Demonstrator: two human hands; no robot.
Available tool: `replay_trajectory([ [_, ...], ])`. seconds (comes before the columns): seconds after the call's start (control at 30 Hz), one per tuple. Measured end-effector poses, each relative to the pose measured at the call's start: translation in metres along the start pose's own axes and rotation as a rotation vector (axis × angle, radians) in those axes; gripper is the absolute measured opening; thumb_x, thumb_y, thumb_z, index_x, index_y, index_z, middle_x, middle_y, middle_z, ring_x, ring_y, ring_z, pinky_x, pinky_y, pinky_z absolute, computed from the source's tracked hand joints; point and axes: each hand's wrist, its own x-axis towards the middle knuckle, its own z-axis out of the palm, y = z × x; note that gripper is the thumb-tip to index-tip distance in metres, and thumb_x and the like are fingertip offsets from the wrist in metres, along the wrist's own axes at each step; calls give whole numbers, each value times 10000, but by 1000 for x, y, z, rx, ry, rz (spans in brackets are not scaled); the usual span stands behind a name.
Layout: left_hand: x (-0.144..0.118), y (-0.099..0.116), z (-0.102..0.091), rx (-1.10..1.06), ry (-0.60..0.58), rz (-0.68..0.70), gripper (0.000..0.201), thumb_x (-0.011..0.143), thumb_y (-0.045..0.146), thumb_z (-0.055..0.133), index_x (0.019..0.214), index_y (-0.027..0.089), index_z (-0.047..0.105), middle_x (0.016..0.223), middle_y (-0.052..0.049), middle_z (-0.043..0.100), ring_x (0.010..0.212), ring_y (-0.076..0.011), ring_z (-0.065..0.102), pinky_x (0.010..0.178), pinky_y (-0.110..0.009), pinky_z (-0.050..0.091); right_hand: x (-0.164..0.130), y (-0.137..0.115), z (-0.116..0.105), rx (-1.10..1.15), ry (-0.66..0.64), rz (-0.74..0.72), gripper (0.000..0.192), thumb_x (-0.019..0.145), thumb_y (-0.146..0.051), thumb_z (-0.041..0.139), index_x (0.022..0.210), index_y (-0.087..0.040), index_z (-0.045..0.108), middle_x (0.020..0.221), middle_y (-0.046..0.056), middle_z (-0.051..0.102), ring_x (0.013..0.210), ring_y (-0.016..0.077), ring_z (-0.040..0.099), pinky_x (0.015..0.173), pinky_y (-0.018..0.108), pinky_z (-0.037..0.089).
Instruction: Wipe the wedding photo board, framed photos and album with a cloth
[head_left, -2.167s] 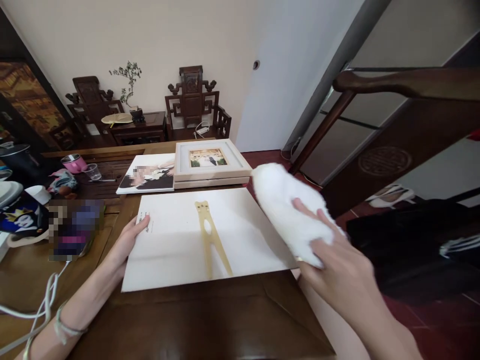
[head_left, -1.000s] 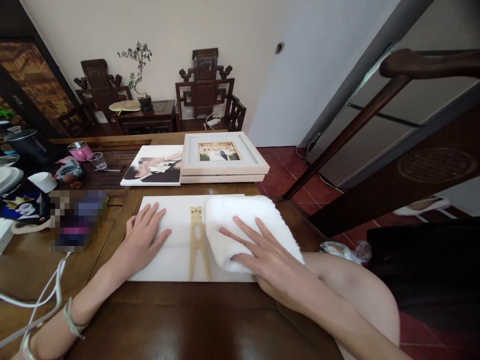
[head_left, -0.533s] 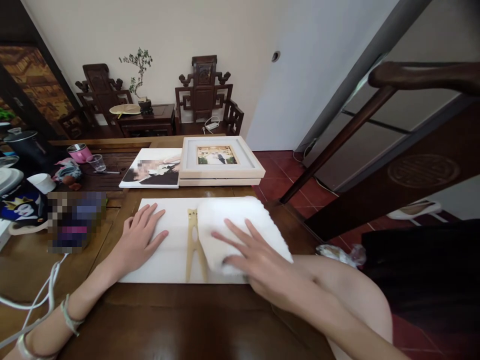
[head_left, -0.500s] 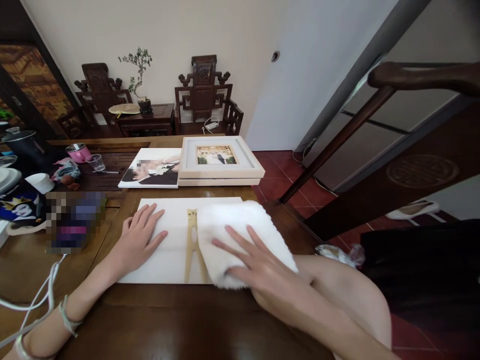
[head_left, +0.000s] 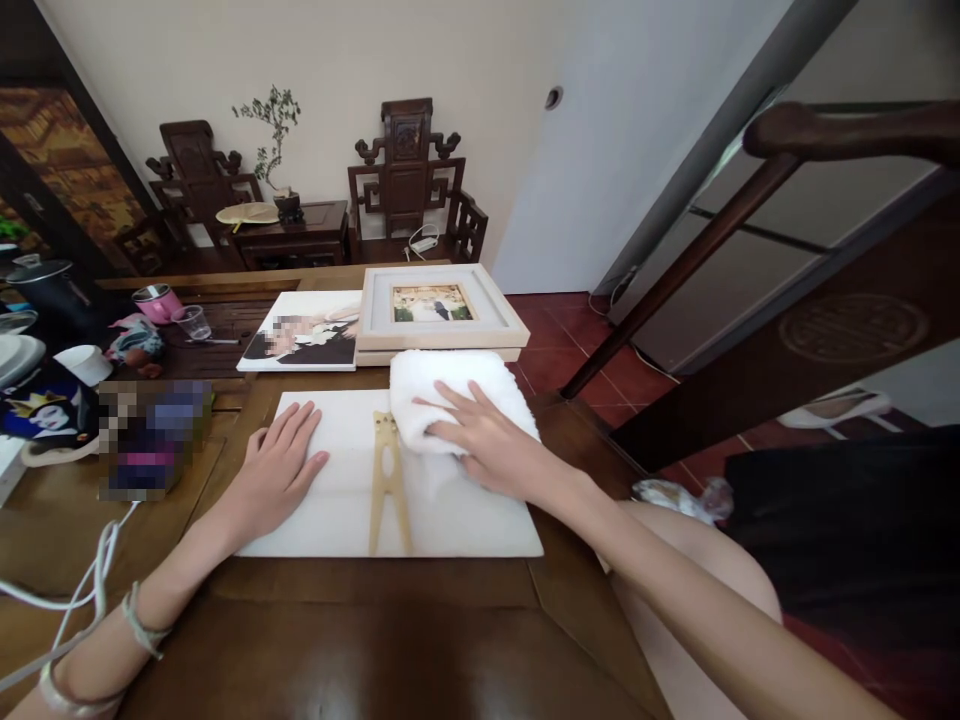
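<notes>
Meanwhile, the white panel (head_left: 465,525) lay flat on the desk (head_left: 360,650), its tan easel leg (head_left: 388,490) between the two grips. The left grip (head_left: 283,470) rested palm-down on the panel's left part, fingers slightly parted. The right grip (head_left: 491,445), fingers spread, pressed a folded white plush cloth (head_left: 424,385) over the panel's far right corner. Beyond the right grip sat a pale-wood picture frame (head_left: 435,302); beyond the left grip, just beside that frame, lay a photo print (head_left: 319,335). Farther left stood a pink mug (head_left: 157,303) and a clear cup (head_left: 195,322).
</notes>
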Motion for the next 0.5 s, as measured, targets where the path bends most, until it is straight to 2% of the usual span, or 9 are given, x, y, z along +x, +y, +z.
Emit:
replay_trajectory([
  [0.13, 0, 1, 1, 3, 22, -5, 575, 1006, 447, 201, 1493, 156, 300, 1568, -129, 301, 1457, -270, 235, 1104, -515, 292, -9, -6, 1, -11, 11, -15, 604, 626, 132, 383, 1088, -157, 642, 1507, 117, 422, 1453, 337, 199, 1122, 686, 209],
  [0.27, 0, 2, 1, -19, 16, 10, 585, 1007, 461, 200, 1509, 169, 270, 1575, -128, 282, 1461, -280, 224, 1107, -522, 281, -52, -42, 0, 18, -10, -41, 571, 620, 123, 377, 996, -188, 675, 1514, 79, 419, 1459, 329, 180, 1132, 681, 188],
  [0.37, -1, 2, 1, -42, -1, 7, 591, 1010, 470, 186, 1518, 173, 242, 1590, -118, 248, 1475, -271, 185, 1122, -519, 257, -80, -65, -7, 96, -36, -67, 528, 610, 106, 391, 909, -215, 685, 1519, 26, 417, 1464, 303, 178, 1163, 630, 186],
  [0.43, -1, 2, 0, -55, -13, 2, 592, 1012, 470, 178, 1522, 175, 228, 1598, -112, 227, 1481, -261, 168, 1131, -518, 239, -87, -70, -11, 131, -40, -81, 501, 608, 101, 388, 864, -216, 680, 1517, 4, 419, 1466, 289, 177, 1175, 604, 185],
  [0.5, 0, 2, 0, -68, -27, 1, 591, 1011, 471, 175, 1524, 181, 218, 1599, -111, 223, 1481, -260, 169, 1133, -528, 230, -84, -63, -12, 140, -44, -98, 514, 606, 108, 376, 873, -214, 676, 1514, 3, 423, 1465, 280, 188, 1175, 598, 197],
])
